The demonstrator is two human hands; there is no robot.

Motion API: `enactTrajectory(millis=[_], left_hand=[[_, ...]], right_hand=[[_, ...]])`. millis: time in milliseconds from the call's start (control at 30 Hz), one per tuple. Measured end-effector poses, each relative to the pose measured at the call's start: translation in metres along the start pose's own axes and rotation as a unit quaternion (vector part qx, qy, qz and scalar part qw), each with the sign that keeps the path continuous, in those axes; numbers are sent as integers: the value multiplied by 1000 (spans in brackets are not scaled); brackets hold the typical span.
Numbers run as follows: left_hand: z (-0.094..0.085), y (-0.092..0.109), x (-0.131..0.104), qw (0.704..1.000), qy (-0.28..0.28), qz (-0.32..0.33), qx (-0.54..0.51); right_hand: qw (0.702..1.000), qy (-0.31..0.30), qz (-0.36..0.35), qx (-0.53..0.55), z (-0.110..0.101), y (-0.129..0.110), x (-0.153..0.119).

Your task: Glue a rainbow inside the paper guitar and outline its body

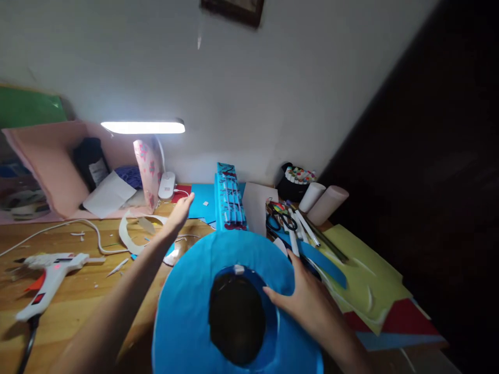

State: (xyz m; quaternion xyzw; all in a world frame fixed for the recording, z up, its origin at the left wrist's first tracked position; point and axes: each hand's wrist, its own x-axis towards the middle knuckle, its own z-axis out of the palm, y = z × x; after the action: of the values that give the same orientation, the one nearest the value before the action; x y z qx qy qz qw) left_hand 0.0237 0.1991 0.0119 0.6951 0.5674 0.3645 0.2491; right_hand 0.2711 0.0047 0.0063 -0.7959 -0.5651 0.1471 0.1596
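Note:
A large blue craft piece [187, 301] with a round hole in its middle fills the lower centre. The hole is dark inside, and a small white bit sits on its upper inner rim. My right hand [302, 288] grips the right side of this piece, thumb at the hole's edge and fingers over the outer side. Beyond the far edge stands a narrow blue patterned strip [230, 197]; whether the two are joined I cannot tell. My left hand [181, 210] is stretched forward, left of the strip, seen edge-on with nothing visible in it.
A white glue gun [52, 275] lies at left among paper scraps. Behind are a lit lamp [144, 127] and a pink box [58, 156]. Black-handled scissors [283, 222], pens, two rolls [329, 204], a marker case [294, 189] and yellow sheets [362, 259] lie at right.

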Motion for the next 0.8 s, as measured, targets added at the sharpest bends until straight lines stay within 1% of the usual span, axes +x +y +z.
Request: enactTrajectory(millis=[33,100,167,200,233,267,300,333,367,400,433,467,533,600,667,700,767,800], left_hand=[[-12,7,-6,1000,-22,-1,3],[-33,27,-26,998,-54,9,12],[-45,50,-53,995,-83,39,24],[-46,62,-69,990,-112,69,58],[-43,73,-84,979,-147,102,93],[-38,81,-100,962,-186,148,131],[-29,86,-115,931,-230,225,170],[-19,89,-129,897,-260,289,212],[-6,87,-141,862,-262,362,239],[6,83,-152,832,-265,420,247],[19,77,-161,813,-244,463,255],[30,69,-168,810,-213,473,275],[50,53,-178,794,-178,499,297],[64,42,-184,785,-148,522,299],[74,36,-188,779,-123,541,291],[78,34,-189,777,-112,549,288],[86,31,-192,780,-80,556,277],[90,29,-193,785,-55,555,268]], right_hand=[[1000,-5,0,-11,4,-7,-1],[1000,-6,-9,-26,15,-19,0],[999,8,-23,-34,27,-28,2],[999,17,-31,-35,32,-32,4],[998,23,-46,-33,36,-34,5],[997,22,-63,-29,39,-36,7],[997,15,-79,-21,40,-36,8],[996,4,-88,-13,38,-34,9],[996,-7,-90,-5,34,-31,11],[996,-13,-86,2,29,-25,14],[997,-10,-76,3,22,-16,19],[998,4,-69,0,15,-5,24],[997,44,-41,-37,0,22,39],[995,65,-6,-75,-10,49,56],[995,61,11,-84,-13,69,70],[995,55,14,-84,-12,75,76],[995,45,13,-88,-6,79,84],[995,43,12,-91,-2,78,86]])
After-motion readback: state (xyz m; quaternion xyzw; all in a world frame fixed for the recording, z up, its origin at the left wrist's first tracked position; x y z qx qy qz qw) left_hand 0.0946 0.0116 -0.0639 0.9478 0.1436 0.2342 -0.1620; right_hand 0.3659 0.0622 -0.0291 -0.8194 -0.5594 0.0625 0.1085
